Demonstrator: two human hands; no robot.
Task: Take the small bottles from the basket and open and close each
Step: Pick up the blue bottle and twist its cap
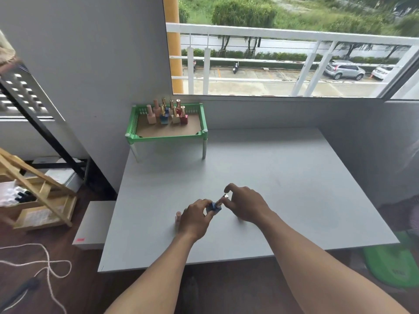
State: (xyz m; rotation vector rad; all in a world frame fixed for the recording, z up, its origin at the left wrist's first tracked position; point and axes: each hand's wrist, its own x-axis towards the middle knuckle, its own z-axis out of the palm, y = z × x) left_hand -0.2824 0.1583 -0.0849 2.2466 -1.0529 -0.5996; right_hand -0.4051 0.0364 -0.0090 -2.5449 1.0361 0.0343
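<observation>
Left hand [195,217] grasping blue bottle [213,207] above grey table [283,177]; right hand [246,206] fingers pinching its metallic cap [221,199]. Pink bottle [178,219] beside left hand. Other bottles upright in green basket [167,138], rear left.

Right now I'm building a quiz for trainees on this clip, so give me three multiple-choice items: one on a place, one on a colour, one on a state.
1. Where does the green basket stand?
A. far left corner of the grey table
B. on the floor
C. at the near right table edge

2. What colour is the body of the bottle being handled?
A. red
B. blue
C. white

3. How is that bottle held?
A. lying loose on the table
B. upright inside the basket
C. gripped by both hands

Key: 1 A, the basket sits on legs by the wall; 2 B, the blue bottle shows between the fingers; 3 C, the left hand grips its body and the right hand is at its gold cap.
</observation>
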